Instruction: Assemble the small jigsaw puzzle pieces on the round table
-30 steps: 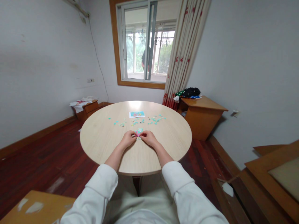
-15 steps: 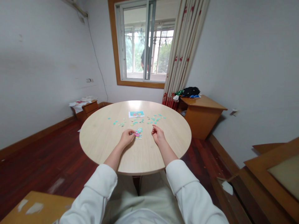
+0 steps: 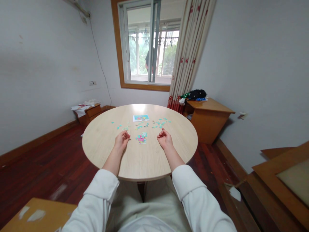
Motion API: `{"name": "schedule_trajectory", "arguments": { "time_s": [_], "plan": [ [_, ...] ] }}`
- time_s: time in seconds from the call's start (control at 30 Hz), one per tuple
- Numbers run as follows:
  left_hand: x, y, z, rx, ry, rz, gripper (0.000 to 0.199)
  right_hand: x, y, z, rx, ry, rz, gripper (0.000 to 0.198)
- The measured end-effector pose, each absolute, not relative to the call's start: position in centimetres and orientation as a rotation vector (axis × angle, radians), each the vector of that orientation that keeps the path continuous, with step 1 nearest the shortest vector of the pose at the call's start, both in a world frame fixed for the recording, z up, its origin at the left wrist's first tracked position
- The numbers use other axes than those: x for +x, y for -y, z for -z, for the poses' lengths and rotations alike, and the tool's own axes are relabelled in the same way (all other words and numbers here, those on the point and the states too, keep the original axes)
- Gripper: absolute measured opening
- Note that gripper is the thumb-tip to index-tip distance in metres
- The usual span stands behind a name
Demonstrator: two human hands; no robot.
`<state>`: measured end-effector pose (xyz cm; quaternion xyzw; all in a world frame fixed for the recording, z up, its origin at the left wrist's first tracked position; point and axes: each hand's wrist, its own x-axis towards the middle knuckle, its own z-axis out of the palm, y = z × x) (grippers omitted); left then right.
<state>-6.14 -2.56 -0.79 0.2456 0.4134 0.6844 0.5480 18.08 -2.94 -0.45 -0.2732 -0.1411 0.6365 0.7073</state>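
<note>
Left hand [image 3: 122, 139] and right hand [image 3: 165, 140] curl loosely apart, seemingly empty; best join the flat pink-and-turquoise puzzle cluster [image 3: 141, 139] gently.

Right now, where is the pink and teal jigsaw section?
In the head view, the jigsaw section lies on the round pale table between the left hand and right hand, nearer the person than the rectangular blue sheet.
</note>
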Motion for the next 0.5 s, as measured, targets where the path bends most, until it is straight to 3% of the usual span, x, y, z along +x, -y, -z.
{"name": "schedule_trajectory", "arguments": {
  "time_s": [0.3, 0.5],
  "plan": [
    [-8.4, 3.8, -0.7, 0.075, -0.668, -1.657, 0.009, 18.4, 3.1, 0.3, -0.494, 0.208, -1.5, 0.014],
    [-8.3, 4.2, -0.9, 0.047, -0.608, -1.67, 0.012, 18.5, 3.1, 0.3, -0.501, 0.21, -1.493, 0.013]
  ]
}}
